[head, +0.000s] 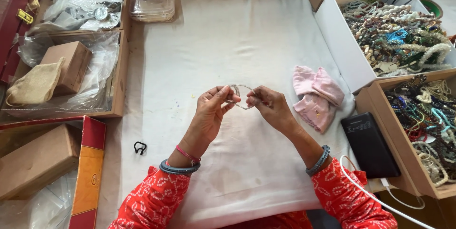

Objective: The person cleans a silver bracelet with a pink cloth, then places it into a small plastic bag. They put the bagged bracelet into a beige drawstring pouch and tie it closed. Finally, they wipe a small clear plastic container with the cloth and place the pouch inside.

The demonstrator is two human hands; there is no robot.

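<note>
A white cloth [247,44] covers the table. A pink cloth [317,97] lies crumpled beside a black power bank [369,144] with a white cable [380,193]. Two boxes of beads [398,33] [430,120] stand at the right edge. Clear plastic cases [153,5] are stacked at the top. A small black clip [139,148] lies apart, near a red box lid [89,172].
</note>
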